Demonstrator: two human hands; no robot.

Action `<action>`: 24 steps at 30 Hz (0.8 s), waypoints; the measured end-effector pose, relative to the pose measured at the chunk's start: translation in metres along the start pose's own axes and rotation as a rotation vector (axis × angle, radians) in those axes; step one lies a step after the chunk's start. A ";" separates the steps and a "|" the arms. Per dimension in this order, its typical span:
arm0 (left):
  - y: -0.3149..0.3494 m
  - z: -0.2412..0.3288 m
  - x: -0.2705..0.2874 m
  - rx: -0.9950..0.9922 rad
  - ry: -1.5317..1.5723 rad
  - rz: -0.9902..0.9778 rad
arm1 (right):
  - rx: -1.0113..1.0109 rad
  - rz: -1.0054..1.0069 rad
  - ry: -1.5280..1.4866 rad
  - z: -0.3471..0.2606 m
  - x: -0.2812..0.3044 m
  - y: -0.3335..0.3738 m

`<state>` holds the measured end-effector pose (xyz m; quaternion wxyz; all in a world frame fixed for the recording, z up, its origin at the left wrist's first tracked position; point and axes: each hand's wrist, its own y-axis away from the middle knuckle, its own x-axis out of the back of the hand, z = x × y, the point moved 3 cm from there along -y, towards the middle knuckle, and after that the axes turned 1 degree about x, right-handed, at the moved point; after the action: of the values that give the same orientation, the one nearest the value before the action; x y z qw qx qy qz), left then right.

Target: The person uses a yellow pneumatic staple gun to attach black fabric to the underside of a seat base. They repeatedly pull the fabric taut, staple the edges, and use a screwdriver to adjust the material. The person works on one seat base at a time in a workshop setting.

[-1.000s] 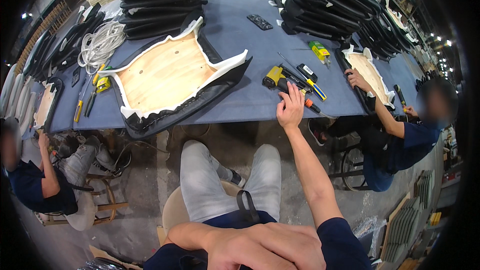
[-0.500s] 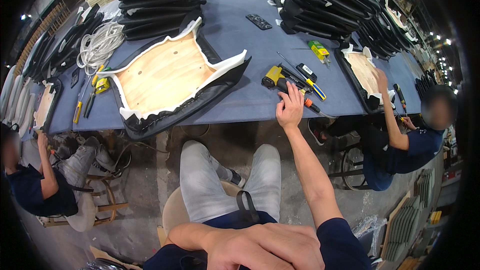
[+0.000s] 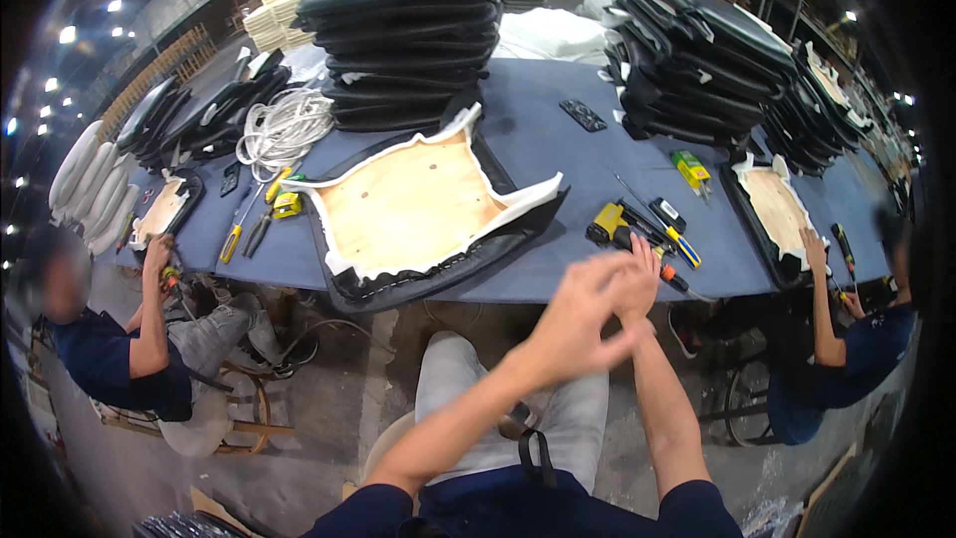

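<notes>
- And there was the seat panel (image 3: 413, 204), wood face up at the near edge of the tabletop (image 3: 508, 274), left of both hands!
- Part done, by the look of it: pale marks lined the near black rim, yet white lining (image 3: 533, 197) stood up loose at the corners.
- Left hand (image 3: 580, 321): nothing visible inside, grip apart, crossing before the right hand (image 3: 642, 289).
- Right fingertips lay at one nail gun (image 3: 605, 223); whether that grip was closed, I couldn't tell.
- The count: one seat panel centrally, one blue-yellow screwdriver (image 3: 683, 248) beside the gun, two tall black cushion stacks (image 3: 403, 35) behind.
</notes>
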<state>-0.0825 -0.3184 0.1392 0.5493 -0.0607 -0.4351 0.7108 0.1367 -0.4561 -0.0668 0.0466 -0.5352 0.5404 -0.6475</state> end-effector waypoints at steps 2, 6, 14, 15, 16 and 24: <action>-0.003 -0.071 -0.004 0.086 -0.408 0.000 | -0.043 -0.023 -0.034 -0.010 0.004 -0.004; 0.031 -0.196 0.009 0.495 -0.908 0.005 | -0.014 -0.005 -0.043 -0.014 0.005 -0.011; 0.050 -0.202 0.011 0.303 -0.884 0.151 | -0.018 0.004 -0.049 -0.010 0.005 -0.004; 0.053 -0.195 0.013 0.298 -0.854 0.166 | -0.021 0.005 -0.048 -0.009 0.004 -0.003; 0.056 -0.188 0.016 0.287 -0.829 0.185 | -0.026 0.003 -0.056 -0.010 0.004 -0.005; 0.106 -0.133 0.039 0.436 -0.666 0.125 | -0.043 0.009 0.134 -0.028 0.021 -0.002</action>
<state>-0.1000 -0.2147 -0.0004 0.3341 0.2644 -0.4237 0.7994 0.1085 -0.4505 -0.0474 0.0017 -0.4889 0.5586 -0.6701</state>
